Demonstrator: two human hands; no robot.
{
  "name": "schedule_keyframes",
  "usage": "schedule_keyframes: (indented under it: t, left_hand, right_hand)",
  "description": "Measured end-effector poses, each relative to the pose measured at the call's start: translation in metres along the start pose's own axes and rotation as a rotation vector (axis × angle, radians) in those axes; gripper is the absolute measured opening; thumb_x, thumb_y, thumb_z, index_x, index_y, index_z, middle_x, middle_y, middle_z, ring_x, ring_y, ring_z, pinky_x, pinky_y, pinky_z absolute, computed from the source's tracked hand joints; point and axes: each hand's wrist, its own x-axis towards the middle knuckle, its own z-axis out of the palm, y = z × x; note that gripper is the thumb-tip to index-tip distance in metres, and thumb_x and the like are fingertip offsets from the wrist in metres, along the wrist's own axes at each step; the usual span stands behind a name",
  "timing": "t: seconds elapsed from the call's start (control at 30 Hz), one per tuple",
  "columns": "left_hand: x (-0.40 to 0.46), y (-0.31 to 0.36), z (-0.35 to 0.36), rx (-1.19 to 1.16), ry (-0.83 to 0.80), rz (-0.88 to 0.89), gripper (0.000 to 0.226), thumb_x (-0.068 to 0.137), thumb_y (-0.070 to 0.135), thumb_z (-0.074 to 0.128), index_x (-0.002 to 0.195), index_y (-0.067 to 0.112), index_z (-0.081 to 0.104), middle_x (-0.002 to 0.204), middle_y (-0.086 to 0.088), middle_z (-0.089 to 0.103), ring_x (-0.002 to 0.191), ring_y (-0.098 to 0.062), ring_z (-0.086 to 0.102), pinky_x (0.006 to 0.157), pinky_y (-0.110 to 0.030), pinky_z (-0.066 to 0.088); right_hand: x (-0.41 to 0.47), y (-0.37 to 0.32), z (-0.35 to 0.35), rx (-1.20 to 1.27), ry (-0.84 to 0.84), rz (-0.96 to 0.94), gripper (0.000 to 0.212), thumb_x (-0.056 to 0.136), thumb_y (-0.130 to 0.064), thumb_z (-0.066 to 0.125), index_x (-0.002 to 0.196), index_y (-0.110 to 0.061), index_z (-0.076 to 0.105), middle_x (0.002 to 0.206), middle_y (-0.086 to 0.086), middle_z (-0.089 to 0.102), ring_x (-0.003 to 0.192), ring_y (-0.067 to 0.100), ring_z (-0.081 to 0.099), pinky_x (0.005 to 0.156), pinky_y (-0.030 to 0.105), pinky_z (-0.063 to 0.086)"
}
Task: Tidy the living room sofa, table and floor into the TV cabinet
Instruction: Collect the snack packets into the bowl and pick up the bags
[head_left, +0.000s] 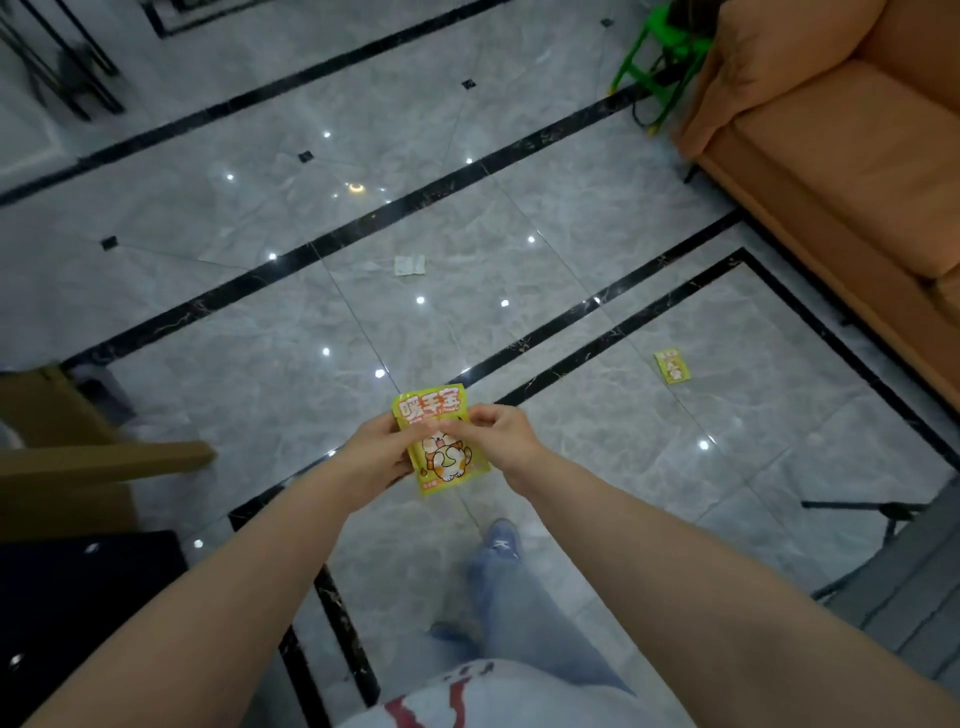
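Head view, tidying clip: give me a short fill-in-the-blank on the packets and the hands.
1. Both hands, left hand and right hand, hold one ____ packet.
2. The matching small packet lies on the ____.
3. The sofa is ____ in colour.
4. The white packet lies ____ from the person than the held one.

Missing words: yellow; floor; orange; farther

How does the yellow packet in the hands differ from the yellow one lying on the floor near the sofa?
The held packet is gripped between the left hand and right hand, up off the tiles; the floor packet lies flat and untouched. The held packet's cartoon animal is clear; the floor packet's print looks too small to read. Both share yellow-green wrapping.
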Motion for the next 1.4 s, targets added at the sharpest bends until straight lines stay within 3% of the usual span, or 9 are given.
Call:
schedule_keyframes:
  t: [0.17, 0.27, 0.37, 0.43, 0.5, 0.7, 0.9, 1.1, 1.4]
  left_hand:
    - [0.020, 0.023, -0.002, -0.099, 0.085, 0.068, 0.029, 0.094, 0.015, 0.065, 0.122, 0.012, 0.064, 0.116, -0.012, 0.072, 0.107, -0.031, 0.069, 0.090, -0.046, 0.056]
    - [0.038, 0.044, -0.007, -0.150, 0.152, 0.102, 0.025, 0.093, 0.014, 0.065, 0.118, 0.012, 0.066, 0.113, -0.013, 0.073, 0.104, -0.033, 0.070, 0.086, -0.048, 0.058]
    - [0.054, 0.066, -0.014, -0.096, 0.175, 0.114, 0.023, 0.094, 0.014, 0.065, 0.117, 0.012, 0.066, 0.109, -0.010, 0.074, 0.096, -0.027, 0.072, 0.077, -0.042, 0.061]
    - [0.066, 0.081, -0.025, -0.070, 0.200, 0.114, 0.022, 0.093, 0.016, 0.066, 0.115, 0.013, 0.067, 0.108, -0.009, 0.074, 0.092, -0.023, 0.073, 0.074, -0.039, 0.061]
    - [0.081, 0.094, -0.041, -0.047, 0.236, 0.117, 0.019, 0.093, 0.017, 0.066, 0.112, 0.014, 0.067, 0.108, -0.010, 0.073, 0.093, -0.025, 0.072, 0.075, -0.040, 0.060]
    - [0.135, 0.151, -0.118, -0.010, 0.286, 0.109, 0.026, 0.093, 0.018, 0.066, 0.118, 0.011, 0.066, 0.110, -0.011, 0.073, 0.097, -0.027, 0.072, 0.078, -0.040, 0.059]
    - [0.189, 0.221, -0.184, -0.005, 0.318, 0.095, 0.020, 0.094, 0.015, 0.065, 0.114, 0.013, 0.067, 0.106, -0.009, 0.072, 0.090, -0.022, 0.071, 0.074, -0.037, 0.058]
    - [0.246, 0.270, -0.213, -0.042, 0.455, 0.042, 0.020, 0.094, 0.014, 0.065, 0.113, 0.013, 0.066, 0.106, -0.011, 0.072, 0.089, -0.024, 0.071, 0.072, -0.035, 0.057]
    - [0.329, 0.363, -0.217, -0.045, 0.439, -0.047, 0.017, 0.093, 0.012, 0.065, 0.110, 0.015, 0.065, 0.099, -0.009, 0.072, 0.086, -0.024, 0.070, 0.082, -0.041, 0.058]
  right_hand:
    - [0.037, -0.041, 0.000, -0.026, -0.031, -0.026, 0.020, 0.079, -0.017, 0.082, 0.096, -0.008, 0.075, 0.087, 0.005, 0.077, 0.078, 0.015, 0.073, 0.070, 0.025, 0.059]
    - [0.059, -0.059, 0.005, 0.011, -0.014, -0.002, 0.019, 0.081, -0.021, 0.080, 0.097, -0.011, 0.077, 0.093, 0.007, 0.077, 0.087, 0.024, 0.074, 0.079, 0.035, 0.060]
    - [0.079, -0.072, 0.009, 0.006, 0.016, -0.005, 0.007, 0.087, -0.021, 0.074, 0.092, -0.018, 0.077, 0.094, 0.006, 0.077, 0.093, 0.026, 0.073, 0.090, 0.040, 0.058]
    - [0.094, -0.081, 0.013, 0.007, 0.028, -0.038, 0.011, 0.094, -0.020, 0.065, 0.096, -0.017, 0.076, 0.096, 0.007, 0.077, 0.093, 0.023, 0.073, 0.087, 0.032, 0.059]
    - [0.108, -0.092, 0.015, -0.032, 0.060, -0.093, 0.018, 0.098, -0.020, 0.058, 0.109, -0.014, 0.072, 0.097, 0.005, 0.076, 0.085, 0.014, 0.072, 0.074, 0.018, 0.055]
    - [0.171, -0.130, 0.025, -0.107, 0.167, -0.077, 0.022, 0.102, -0.014, 0.050, 0.116, -0.008, 0.066, 0.100, 0.013, 0.074, 0.077, 0.012, 0.068, 0.068, 0.013, 0.048]
    - [0.235, -0.175, 0.052, -0.030, 0.325, 0.019, 0.023, 0.104, -0.014, 0.047, 0.114, -0.014, 0.067, 0.097, 0.008, 0.075, 0.084, 0.016, 0.071, 0.085, 0.033, 0.055]
    - [0.295, -0.223, 0.086, 0.057, 0.352, 0.031, 0.023, 0.102, -0.011, 0.048, 0.114, -0.012, 0.068, 0.100, 0.010, 0.075, 0.090, 0.020, 0.070, 0.080, 0.028, 0.052]
    - [0.406, -0.296, 0.075, 0.036, 0.341, 0.089, 0.023, 0.098, -0.006, 0.050, 0.112, -0.010, 0.068, 0.101, 0.010, 0.074, 0.091, 0.020, 0.067, 0.081, 0.030, 0.052]
